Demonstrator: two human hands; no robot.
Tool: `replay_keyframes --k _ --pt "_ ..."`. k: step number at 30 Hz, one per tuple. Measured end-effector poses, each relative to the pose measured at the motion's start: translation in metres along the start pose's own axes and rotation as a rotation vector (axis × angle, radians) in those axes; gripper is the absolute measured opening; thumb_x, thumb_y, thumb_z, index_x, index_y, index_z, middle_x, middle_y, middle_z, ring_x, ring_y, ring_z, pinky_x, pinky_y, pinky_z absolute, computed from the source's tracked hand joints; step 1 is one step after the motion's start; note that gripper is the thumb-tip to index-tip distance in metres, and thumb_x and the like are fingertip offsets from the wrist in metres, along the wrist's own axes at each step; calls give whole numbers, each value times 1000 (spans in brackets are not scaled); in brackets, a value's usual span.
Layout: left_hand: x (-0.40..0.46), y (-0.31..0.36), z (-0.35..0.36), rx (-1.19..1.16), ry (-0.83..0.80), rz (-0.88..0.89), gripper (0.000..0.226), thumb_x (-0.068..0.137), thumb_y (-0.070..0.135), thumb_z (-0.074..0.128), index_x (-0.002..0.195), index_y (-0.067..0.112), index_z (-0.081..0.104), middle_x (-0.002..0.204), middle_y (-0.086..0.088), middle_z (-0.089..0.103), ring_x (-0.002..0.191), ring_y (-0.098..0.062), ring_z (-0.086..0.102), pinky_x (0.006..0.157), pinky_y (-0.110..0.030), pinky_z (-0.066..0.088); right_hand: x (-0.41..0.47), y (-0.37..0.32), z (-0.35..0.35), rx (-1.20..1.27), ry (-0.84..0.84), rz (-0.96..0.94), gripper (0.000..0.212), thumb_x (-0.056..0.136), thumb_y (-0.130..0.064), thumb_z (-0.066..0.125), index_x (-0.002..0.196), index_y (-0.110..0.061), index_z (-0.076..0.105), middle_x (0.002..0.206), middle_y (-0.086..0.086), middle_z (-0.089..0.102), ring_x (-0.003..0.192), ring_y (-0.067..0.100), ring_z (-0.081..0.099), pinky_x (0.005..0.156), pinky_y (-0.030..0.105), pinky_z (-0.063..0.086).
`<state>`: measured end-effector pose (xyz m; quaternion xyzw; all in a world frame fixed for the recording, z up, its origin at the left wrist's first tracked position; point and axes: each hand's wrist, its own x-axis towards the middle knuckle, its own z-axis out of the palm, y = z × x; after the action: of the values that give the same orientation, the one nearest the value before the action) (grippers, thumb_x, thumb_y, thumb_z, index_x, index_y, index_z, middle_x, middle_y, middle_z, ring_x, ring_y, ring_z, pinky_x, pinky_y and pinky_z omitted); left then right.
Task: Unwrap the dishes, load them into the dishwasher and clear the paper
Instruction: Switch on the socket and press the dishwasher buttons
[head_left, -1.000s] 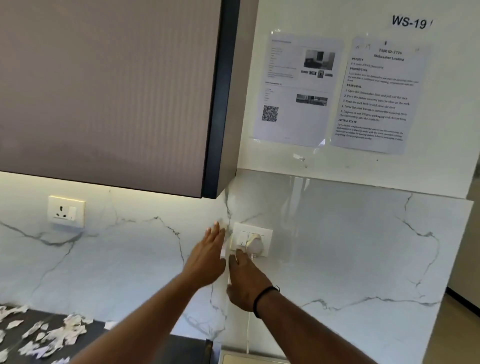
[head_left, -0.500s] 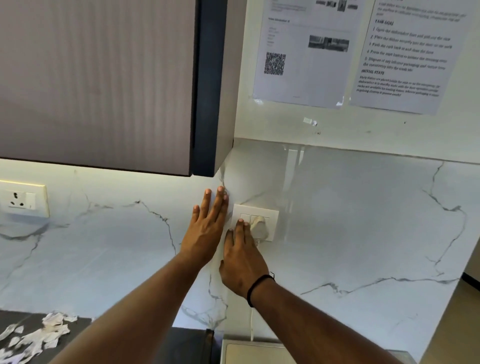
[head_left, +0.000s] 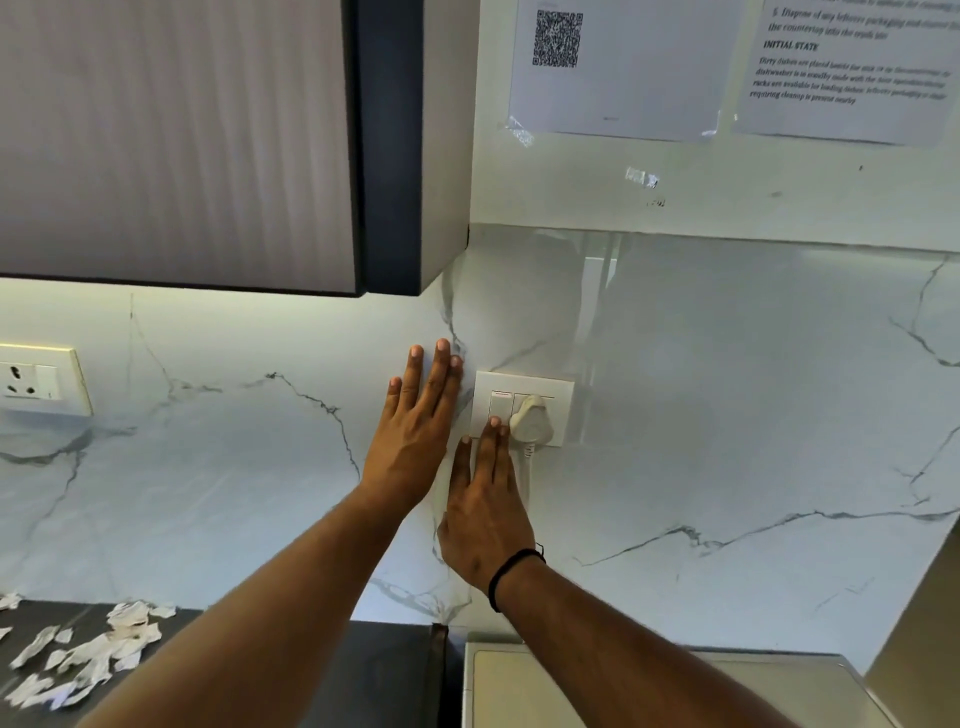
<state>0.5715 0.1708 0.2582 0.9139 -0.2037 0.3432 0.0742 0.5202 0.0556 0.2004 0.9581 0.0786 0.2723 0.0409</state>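
Note:
My left hand lies flat with straight fingers against the marble wall, just left of a white socket plate. My right hand reaches up with straight fingers, and a fingertip touches the plate's switch. A white plug sits in the socket beside that switch, its cord dropping behind my right hand. Torn white paper scraps lie on the dark counter at lower left. The grey top of an appliance shows below my right arm. No dishes are in view.
A ribbed upper cabinet with a dark edge hangs over the counter at upper left. A second wall socket sits at far left. Taped instruction sheets hang on the white wall above.
The view has dropped and drawn closer to the wall. My left hand has settled flat beside the socket plate, and my right hand's fingertip stays at the switch.

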Motion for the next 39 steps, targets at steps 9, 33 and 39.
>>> replay_keyframes --k 9,33,39 --pt "0 -3 7 10 48 7 105 91 16 71 160 13 -8 167 -7 -20 152 -36 -20 123 -58 6 0 -4 -19 182 -160 4 99 99 -41 54 156 -9 -20 143 25 -47 144 45 -31 116 49 -16" --pt "-158 162 -49 -560 -264 -314 74 104 22 49 161 19 2 169 0 -3 155 -18 -7 126 -39 13 -168 59 -119 280 -288 -93 78 89 -15 67 155 -12 26 166 20 10 154 35 9 125 44 18" --pt "-275 206 -54 -512 -502 -197 71 100 41 56 160 22 23 167 -1 15 153 -20 20 121 -40 26 -298 73 -94 339 -466 -10 75 96 -24 60 159 -20 19 167 17 7 155 33 9 125 44 21"
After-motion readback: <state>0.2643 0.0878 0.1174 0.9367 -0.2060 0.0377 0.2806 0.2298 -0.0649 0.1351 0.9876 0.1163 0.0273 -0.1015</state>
